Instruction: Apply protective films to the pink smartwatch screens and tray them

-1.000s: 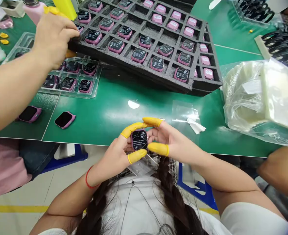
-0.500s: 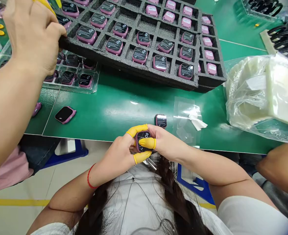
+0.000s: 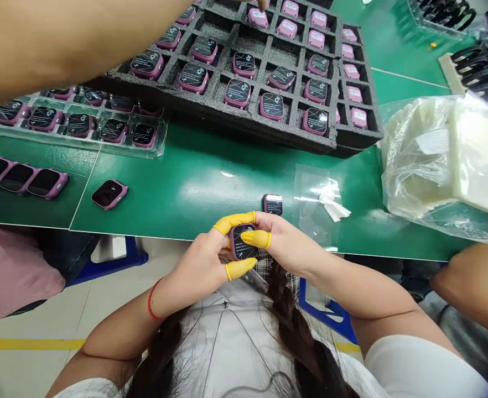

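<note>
Just off the table's front edge, a pink smartwatch body (image 3: pixel 240 250) with a printed film on its dark screen is held between both hands. My left hand (image 3: pixel 198 260), with yellow finger cots, grips it by its left and lower sides. My right hand (image 3: pixel 279 240) also has yellow finger cots; its thumb lies over the screen and its fingers close at the top edge. Another watch body (image 3: pixel 273 204) lies on the table just beyond my right hand. Farther left, a watch body with a plain dark screen (image 3: pixel 108 193) lies alone.
A black foam tray (image 3: pixel 248 124) with pink watch bodies spans the back. A co-worker's arm (image 3: pixel 82 44) reaches over its left part. Clear plastic trays (image 3: pixel 161 146) hold more watches at left. A clear film sheet (image 3: pixel 310 221) and a bagged pale stack (image 3: pixel 439 160) lie right.
The co-worker's arm has swung right and across the foam tray, uncovering a row of watches at left. My right thumb has slid slightly right on the screen.
</note>
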`<state>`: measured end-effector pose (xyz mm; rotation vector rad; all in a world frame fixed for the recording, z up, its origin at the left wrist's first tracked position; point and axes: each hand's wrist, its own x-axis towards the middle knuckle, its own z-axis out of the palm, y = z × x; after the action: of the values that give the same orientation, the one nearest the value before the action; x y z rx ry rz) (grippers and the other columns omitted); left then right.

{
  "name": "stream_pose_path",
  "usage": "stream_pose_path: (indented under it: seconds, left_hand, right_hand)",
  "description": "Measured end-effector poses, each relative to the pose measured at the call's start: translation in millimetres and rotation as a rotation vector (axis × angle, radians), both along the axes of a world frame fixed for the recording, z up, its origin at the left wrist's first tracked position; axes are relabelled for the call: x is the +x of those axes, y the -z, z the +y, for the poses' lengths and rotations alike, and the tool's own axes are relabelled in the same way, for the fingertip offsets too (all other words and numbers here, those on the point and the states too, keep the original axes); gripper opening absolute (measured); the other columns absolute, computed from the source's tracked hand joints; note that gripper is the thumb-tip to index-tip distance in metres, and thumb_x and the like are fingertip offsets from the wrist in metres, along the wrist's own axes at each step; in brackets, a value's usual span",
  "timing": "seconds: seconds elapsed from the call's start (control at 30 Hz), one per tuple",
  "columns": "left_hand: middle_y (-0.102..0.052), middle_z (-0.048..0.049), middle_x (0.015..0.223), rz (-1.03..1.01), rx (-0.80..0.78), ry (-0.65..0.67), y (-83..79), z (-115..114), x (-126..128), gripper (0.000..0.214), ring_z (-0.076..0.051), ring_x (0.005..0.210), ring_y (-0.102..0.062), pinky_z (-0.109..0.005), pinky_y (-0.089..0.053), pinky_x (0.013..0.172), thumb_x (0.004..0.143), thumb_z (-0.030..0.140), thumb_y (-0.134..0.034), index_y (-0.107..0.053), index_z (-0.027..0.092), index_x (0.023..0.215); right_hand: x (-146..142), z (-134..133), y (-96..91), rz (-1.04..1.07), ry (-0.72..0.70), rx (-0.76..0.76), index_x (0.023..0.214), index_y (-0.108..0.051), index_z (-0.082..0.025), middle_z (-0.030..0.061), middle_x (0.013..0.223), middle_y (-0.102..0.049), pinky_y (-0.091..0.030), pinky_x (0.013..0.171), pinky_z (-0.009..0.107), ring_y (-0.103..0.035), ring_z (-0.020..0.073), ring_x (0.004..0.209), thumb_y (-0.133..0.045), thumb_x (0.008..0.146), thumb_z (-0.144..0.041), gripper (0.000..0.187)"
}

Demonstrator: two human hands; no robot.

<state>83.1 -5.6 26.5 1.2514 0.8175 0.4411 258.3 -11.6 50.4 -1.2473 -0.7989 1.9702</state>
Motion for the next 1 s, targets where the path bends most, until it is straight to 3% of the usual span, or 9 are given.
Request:
stream_pose_path:
  seconds: [0.27, 0.5, 0.7, 1.0]
  left_hand:
    - [-0.075, 0.0011, 0.091, 0.178, 0.135, 0.028, 2.7, -3.0, 3.0, 0.061, -0.017, 0.078, -0.071, -0.029, -0.055, 0.075, 0.083, 0.029, -0.071, -0.044, 0.023, 0.138]
    - [-0.075, -0.0023, 0.100, -0.032, -0.045, -0.089, 4.0, -3.7, 3.0, 0.059, -0.018, 0.088, -0.074, -0.027, -0.057, 0.079, 0.082, 0.028, -0.075, -0.046, 0.023, 0.132]
    - [-0.075, 0.0001, 0.096, -0.007, -0.059, -0.123, 6.9, -1.2, -0.5, 0.065, -0.014, 0.081, -0.073, -0.021, -0.057, 0.072, 0.079, 0.022, -0.077, -0.043, 0.023, 0.134]
    - [-0.075, -0.0009, 0.097, 0.003, -0.084, -0.116, 7.8, -0.4, 0.3, 0.064, -0.014, 0.081, -0.073, -0.022, -0.057, 0.074, 0.080, 0.023, -0.076, -0.043, 0.022, 0.134]
  right_hand:
    - [-10.0, -1.0, 8.6, 0.032, 0.026, -0.005, 0.076, -0.057, -0.017, -0.0037, 0.066, -0.061, -0.043, 0.063, 0.024, -0.054, 0.0101, 0.062, -0.075, 0.069, -0.033, 0.025]
    - [5.7, -2.9, 6.3, -0.080, 0.077, -0.035, 0.067, -0.055, -0.018, -0.0026, 0.067, -0.054, -0.041, 0.071, 0.028, -0.049, 0.0115, 0.069, -0.075, 0.070, -0.056, 0.043]
    - [14.4, -12.9, 5.2, -0.035, -0.068, -0.013, 0.089, -0.058, -0.018, -0.0015, 0.085, -0.060, -0.044, 0.079, 0.028, -0.054, 0.0121, 0.080, -0.084, 0.066, -0.032, 0.037]
    - [15.3, -14.6, 12.1, -0.025, -0.115, 0.078, 0.092, -0.059, -0.017, -0.0003, 0.085, -0.062, -0.045, 0.078, 0.028, -0.056, 0.0121, 0.078, -0.073, 0.077, -0.028, 0.024]
